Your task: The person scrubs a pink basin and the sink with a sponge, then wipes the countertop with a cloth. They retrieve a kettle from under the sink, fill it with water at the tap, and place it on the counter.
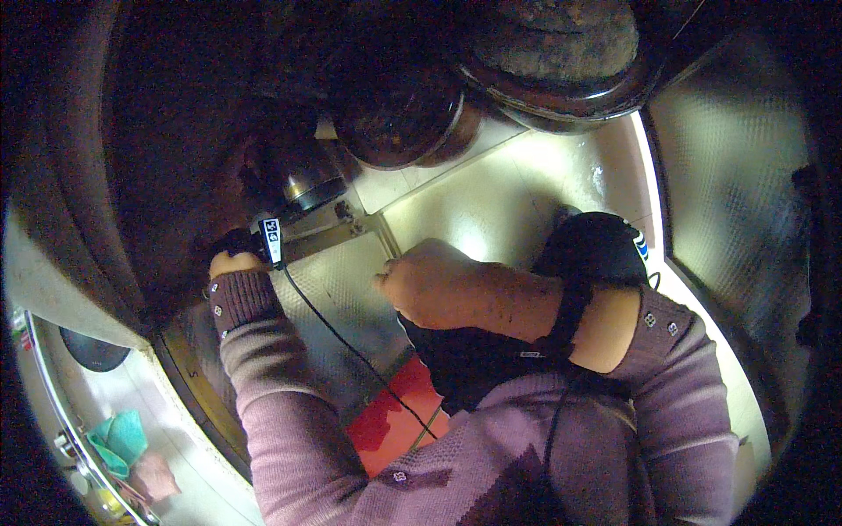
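Observation:
My left hand [238, 262] reaches into deep shadow at the left, its fingers lost in the dark. A small black device [270, 242] with a printed label and a thin black cable [342, 338] sits at that wrist. Just beyond is a dark, round, shiny-rimmed object [314, 187], perhaps a container. My right hand [424, 283] is curled near the centre, beside a narrow frame edge [388, 238] over a pale surface; whether its fingers hold anything is hidden. A black strap [571, 315] circles the right forearm.
Large dark rounded vessels [395, 131] stand at the top, one bearing a rough grey object [559, 43]. A textured panel [730, 151] is at the right. Something red [395, 414] lies below. At lower left, a green cloth [120, 439] and a pink cloth [154, 475] are near a metal rail [49, 388].

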Demonstrator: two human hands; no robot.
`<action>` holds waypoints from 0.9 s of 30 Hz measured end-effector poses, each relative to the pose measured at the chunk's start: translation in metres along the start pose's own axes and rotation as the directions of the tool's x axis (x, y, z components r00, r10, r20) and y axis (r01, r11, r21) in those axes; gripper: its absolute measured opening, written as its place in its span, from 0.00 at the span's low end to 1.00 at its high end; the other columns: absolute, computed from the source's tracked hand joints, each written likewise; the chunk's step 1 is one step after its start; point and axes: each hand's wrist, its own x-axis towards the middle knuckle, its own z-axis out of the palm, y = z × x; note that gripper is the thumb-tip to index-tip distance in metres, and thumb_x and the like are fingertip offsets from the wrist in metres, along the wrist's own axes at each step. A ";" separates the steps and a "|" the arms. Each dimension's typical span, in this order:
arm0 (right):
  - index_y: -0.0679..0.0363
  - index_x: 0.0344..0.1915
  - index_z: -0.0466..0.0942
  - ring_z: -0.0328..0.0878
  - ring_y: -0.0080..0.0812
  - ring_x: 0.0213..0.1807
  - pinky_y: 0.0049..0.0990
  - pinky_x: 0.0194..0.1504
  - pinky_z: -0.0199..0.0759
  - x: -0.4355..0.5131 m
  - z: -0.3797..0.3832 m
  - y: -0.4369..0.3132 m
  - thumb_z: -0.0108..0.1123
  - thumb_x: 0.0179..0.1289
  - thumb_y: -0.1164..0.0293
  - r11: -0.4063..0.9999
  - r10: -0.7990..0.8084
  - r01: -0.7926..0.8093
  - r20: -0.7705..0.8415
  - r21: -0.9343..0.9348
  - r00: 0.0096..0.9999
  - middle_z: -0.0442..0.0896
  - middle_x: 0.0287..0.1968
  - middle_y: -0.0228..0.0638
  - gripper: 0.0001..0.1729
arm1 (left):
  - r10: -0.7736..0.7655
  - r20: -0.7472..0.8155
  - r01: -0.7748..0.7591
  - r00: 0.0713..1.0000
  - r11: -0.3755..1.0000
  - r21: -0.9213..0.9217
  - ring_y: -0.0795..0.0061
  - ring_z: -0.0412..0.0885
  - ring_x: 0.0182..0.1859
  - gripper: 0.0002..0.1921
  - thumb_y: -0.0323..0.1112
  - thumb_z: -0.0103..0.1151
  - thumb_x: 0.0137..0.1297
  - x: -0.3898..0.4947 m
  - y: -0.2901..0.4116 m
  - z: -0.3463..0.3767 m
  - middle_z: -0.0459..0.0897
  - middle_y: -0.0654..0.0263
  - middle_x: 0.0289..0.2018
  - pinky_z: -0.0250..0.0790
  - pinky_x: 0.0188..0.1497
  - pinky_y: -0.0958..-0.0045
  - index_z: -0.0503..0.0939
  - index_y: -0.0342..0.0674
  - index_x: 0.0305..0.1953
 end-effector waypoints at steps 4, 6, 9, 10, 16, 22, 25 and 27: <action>0.64 0.35 0.73 0.81 0.48 0.33 0.45 0.35 0.74 -0.006 0.003 -0.010 0.54 0.52 0.71 1.000 0.015 -0.015 -0.023 -0.006 1.000 0.80 0.28 0.45 0.10 | -0.083 -0.037 0.080 0.996 0.993 -0.085 0.72 0.73 0.38 0.15 0.44 0.50 0.68 -0.009 0.012 0.006 0.78 0.66 0.35 0.67 0.51 0.67 0.81 0.43 0.46; 0.64 0.35 0.73 0.81 0.48 0.32 0.45 0.35 0.74 -0.010 0.005 -0.017 0.54 0.53 0.71 1.000 0.010 -0.010 -0.027 -0.004 1.000 0.80 0.28 0.46 0.10 | -0.072 -0.051 0.067 0.996 0.994 -0.084 0.72 0.73 0.38 0.15 0.44 0.50 0.68 -0.015 0.018 0.008 0.78 0.66 0.35 0.67 0.50 0.67 0.81 0.42 0.46; 0.64 0.34 0.73 0.81 0.48 0.32 0.45 0.35 0.74 -0.016 0.008 -0.026 0.54 0.53 0.71 0.999 0.038 -0.038 -0.029 -0.002 0.999 0.80 0.28 0.46 0.09 | -0.056 -0.062 0.050 0.997 0.995 -0.088 0.72 0.73 0.38 0.15 0.44 0.50 0.68 -0.019 0.022 0.009 0.78 0.66 0.35 0.67 0.50 0.67 0.81 0.42 0.46; 0.64 0.34 0.73 0.81 0.48 0.32 0.45 0.35 0.74 -0.017 0.008 -0.028 0.54 0.53 0.71 0.999 0.046 -0.046 -0.028 -0.004 0.999 0.80 0.27 0.46 0.09 | -0.054 -0.073 0.047 0.996 0.995 -0.092 0.72 0.73 0.38 0.15 0.44 0.50 0.68 -0.018 0.022 0.009 0.78 0.66 0.35 0.67 0.50 0.67 0.81 0.42 0.46; 0.64 0.32 0.73 0.81 0.49 0.31 0.45 0.35 0.75 -0.014 0.015 -0.038 0.54 0.54 0.72 0.997 0.066 -0.067 -0.026 -0.030 0.997 0.80 0.26 0.45 0.08 | -0.032 -0.081 0.023 0.996 0.994 -0.103 0.72 0.73 0.38 0.15 0.43 0.51 0.67 -0.013 0.017 0.009 0.78 0.66 0.34 0.67 0.49 0.67 0.81 0.42 0.45; 0.64 0.32 0.73 0.81 0.49 0.31 0.46 0.35 0.75 -0.011 0.014 -0.043 0.54 0.54 0.71 0.998 0.063 -0.063 -0.029 -0.021 0.998 0.80 0.26 0.46 0.08 | -0.030 -0.090 0.020 0.996 0.994 -0.110 0.71 0.73 0.37 0.14 0.43 0.51 0.67 -0.020 0.013 0.011 0.78 0.66 0.34 0.67 0.49 0.67 0.81 0.42 0.45; 0.64 0.32 0.73 0.81 0.49 0.31 0.46 0.35 0.75 -0.010 0.011 -0.045 0.54 0.54 0.71 0.997 0.078 -0.078 -0.010 -0.023 0.997 0.80 0.26 0.46 0.08 | -0.027 -0.097 0.015 0.995 0.993 -0.116 0.71 0.73 0.37 0.14 0.43 0.52 0.67 -0.019 0.012 0.011 0.78 0.66 0.34 0.67 0.48 0.67 0.81 0.42 0.45; 0.65 0.32 0.73 0.81 0.50 0.31 0.46 0.36 0.75 -0.011 0.010 -0.044 0.53 0.55 0.71 0.997 0.064 -0.066 -0.040 -0.040 0.997 0.80 0.26 0.46 0.08 | -0.024 -0.100 0.012 0.995 0.993 -0.117 0.71 0.74 0.37 0.14 0.43 0.52 0.67 -0.018 0.012 0.010 0.78 0.66 0.34 0.67 0.48 0.67 0.81 0.42 0.45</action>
